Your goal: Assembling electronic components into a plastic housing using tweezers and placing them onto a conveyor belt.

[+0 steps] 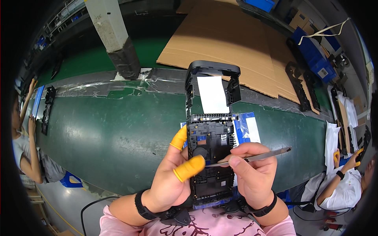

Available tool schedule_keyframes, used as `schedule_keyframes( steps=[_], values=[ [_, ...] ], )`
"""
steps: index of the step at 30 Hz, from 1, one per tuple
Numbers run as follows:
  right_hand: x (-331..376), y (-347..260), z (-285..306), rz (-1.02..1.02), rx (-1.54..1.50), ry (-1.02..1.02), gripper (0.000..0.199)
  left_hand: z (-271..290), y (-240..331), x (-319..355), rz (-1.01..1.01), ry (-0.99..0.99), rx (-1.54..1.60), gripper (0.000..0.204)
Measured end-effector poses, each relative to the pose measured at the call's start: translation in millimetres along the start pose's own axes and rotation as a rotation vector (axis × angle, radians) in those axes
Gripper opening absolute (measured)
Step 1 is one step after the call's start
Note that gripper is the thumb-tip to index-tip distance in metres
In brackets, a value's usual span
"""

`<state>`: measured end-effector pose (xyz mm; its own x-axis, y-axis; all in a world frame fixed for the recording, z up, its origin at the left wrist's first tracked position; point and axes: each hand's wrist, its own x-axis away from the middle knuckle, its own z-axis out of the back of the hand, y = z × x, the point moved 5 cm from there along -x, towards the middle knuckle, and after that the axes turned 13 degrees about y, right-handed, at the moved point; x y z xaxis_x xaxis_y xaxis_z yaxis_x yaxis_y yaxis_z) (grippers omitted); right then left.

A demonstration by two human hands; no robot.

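Note:
A long black plastic housing (212, 187) stands up in front of me, its ribbed inner side toward me and an open frame at its top. My left hand (169, 177) grips its left edge; yellow finger cots cover the thumb and a finger. In my right hand (254, 171) is a pair of metal tweezers (271, 153), pinched between thumb and fingers. The tips reach into the middle of the housing, close to my left thumb. A small blue bit shows at the tips; what it is I cannot make out. A white sheet (212, 94) shows through the frame.
Blue-and-white packaging (247, 128) lies on the green table (98, 129) behind the housing. Cardboard (224, 39) covers the far side, with black parts (299, 86) on its right. A pillar (112, 35) rises at the back. Co-workers sit left and right; a blue bin (315, 55) stands far right.

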<state>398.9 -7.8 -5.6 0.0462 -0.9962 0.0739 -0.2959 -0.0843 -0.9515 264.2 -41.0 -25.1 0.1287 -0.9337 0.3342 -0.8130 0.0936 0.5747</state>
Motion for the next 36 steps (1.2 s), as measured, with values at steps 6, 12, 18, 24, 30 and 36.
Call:
schedule_keyframes(
  steps=[6, 12, 18, 24, 30, 36],
  values=[
    [-5.7, -6.9, 4.2, -0.046, -0.15, -0.003, 0.017, 7.0, 5.9, 3.2, -0.11, 0.026, -0.175, 0.076],
    [-14.6, -32.4, 71.3, 0.077, -0.256, 0.218, 0.019, 70.2, 64.8, 38.9, -0.124, 0.292, -0.16, 0.058],
    [-11.4, -42.0, 121.3, 0.129, -0.309, 0.303, 0.017, 120.4, 180.2, -0.1, -0.341, 0.374, -0.178, 0.034],
    [-0.2, -49.2, 118.3, 0.145, -0.349, 0.232, 0.017, 212.8, 312.5, -162.5, -0.619, 0.713, -0.398, 0.048],
    [27.0, -49.4, 202.0, 0.23, -0.338, 0.439, 0.016, 139.2, 233.5, -131.1, -0.762, 0.343, -1.24, 0.017],
    [28.1, -34.7, 231.0, 0.109, -0.457, 0.473, 0.013, -65.8, 66.3, -66.7, 0.065, -0.541, -1.7, 0.026]
  ],
)
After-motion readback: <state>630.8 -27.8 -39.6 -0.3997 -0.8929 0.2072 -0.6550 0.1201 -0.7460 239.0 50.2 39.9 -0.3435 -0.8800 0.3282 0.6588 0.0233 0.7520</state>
